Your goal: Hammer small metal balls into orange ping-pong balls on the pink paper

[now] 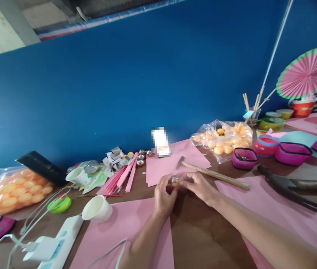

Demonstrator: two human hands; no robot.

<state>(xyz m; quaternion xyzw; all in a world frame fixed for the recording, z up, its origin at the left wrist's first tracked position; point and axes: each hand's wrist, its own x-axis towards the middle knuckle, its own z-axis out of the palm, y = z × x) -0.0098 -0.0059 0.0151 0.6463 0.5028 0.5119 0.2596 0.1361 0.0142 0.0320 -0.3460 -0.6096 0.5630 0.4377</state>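
Observation:
A small shiny metal ball (174,181), silvery with an orange tint low down, sits between my two hands above the brown table. My left hand (164,196) curls its fingers and thumb around the ball from the left. From the right, my right hand (199,186) reaches in with bent, closed fingers, their tips at the ball's side. Fingers partly cover what lies under the ball. Just beyond my right hand lies a hammer (214,173) with a wooden handle. Several similar metal balls (141,157) rest near the wall.
Pink paper sheets (138,216) cover parts of the table. A white cup (97,209) and a power strip (68,231) stand left. Bags of orange balls (228,138) lie on both sides. A larger claw hammer (287,185) and magenta pouches (293,155) are right. A lit phone (160,142) leans at the back.

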